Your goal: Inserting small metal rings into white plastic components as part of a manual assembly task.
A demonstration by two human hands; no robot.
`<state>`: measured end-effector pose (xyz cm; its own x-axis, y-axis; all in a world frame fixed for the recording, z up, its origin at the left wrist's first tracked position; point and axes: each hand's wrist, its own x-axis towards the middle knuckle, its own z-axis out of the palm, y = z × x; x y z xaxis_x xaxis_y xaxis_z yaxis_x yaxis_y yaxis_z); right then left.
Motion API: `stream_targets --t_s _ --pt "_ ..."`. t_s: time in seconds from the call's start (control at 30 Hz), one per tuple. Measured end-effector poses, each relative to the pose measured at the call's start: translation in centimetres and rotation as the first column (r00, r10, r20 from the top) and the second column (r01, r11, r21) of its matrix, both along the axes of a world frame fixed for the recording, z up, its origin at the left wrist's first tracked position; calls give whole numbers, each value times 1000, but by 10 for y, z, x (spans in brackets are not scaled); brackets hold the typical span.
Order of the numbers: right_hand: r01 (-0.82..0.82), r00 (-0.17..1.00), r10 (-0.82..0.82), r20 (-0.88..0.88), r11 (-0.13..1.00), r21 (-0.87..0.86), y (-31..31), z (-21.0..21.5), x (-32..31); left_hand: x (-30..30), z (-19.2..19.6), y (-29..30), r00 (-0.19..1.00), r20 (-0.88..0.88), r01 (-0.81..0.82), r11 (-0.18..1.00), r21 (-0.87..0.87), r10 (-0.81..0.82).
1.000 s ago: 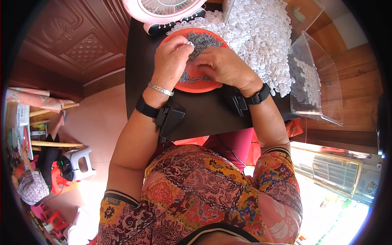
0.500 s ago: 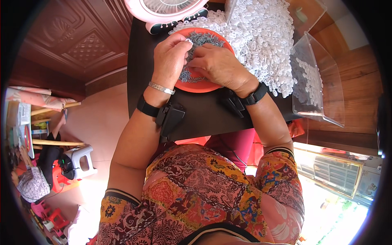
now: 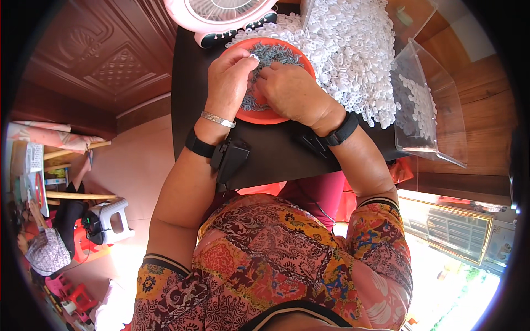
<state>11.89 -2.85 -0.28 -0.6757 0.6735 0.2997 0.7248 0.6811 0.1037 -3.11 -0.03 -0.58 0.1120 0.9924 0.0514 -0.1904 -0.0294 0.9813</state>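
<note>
My left hand [image 3: 228, 77] is over the left rim of a round orange-red bowl [image 3: 270, 117], thumb and forefinger pinching a small white plastic piece [image 3: 254, 57]. Inside the bowl lie many thin grey screw-like pieces [image 3: 276, 53]. Above its right side my right hand [image 3: 298, 95] is curled, close to the left fingertips. Its own fingertips point down into the bowl and are mostly hidden, so anything between them cannot be made out. A large heap of white plastic pieces with holes [image 3: 353, 55] lies beside and behind the bowl.
All this is on a dark table [image 3: 265, 149]. A pink-and-white fan [image 3: 221, 19] stands behind the bowl. At the right edge a clear plastic bin [image 3: 436, 140] holds more white pieces. Another person [image 3: 49, 248] sits far left, near a white stool [image 3: 115, 220].
My right hand has turned slightly and its fingers have curled in more over the bowl. My left hand keeps its pinch on the white piece, almost unmoved.
</note>
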Motion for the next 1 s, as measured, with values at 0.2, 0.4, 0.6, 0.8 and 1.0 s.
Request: stream_targets --t_s 0.2,0.4,0.6,0.8,1.0 --pt "30 985 -38 -169 998 -50 10 -2 14 -4 5 -2 999 -16 36 999 -19 -36" --pt "43 950 -77 -303 992 -115 5 16 28 -5 10 -4 999 -18 46 999 -17 -46" --pt "-25 968 3 -250 996 -85 2 11 22 -4 8 -4 999 0 51 999 -6 -51" --pt "-72 991 63 -115 994 -80 1 7 11 -3 7 -4 999 -12 32 999 -23 -33" --pt "1 997 -4 -71 999 -42 7 -5 6 -1 8 -3 999 -35 20 999 -25 -20"
